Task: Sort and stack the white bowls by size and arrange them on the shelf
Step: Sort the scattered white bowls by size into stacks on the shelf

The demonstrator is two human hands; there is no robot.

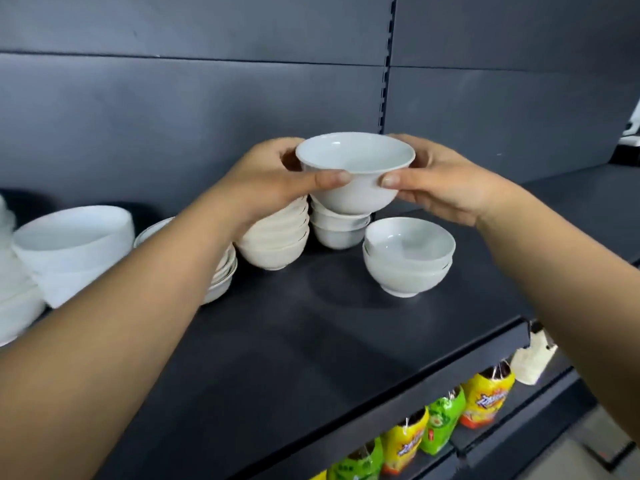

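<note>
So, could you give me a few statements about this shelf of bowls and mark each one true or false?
1. The left hand and right hand both hold the white bowl. True.
2. That bowl is upside down. False: its opening faces up.
3. The shelf is white. False: it is dark.
4. Bright snack packets sit below the shelf. True.

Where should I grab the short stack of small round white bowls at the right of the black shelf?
By the bottom bowl's curved wall, from the open front and right: it stands upright, and lifting it carries the top bowl too.
</note>
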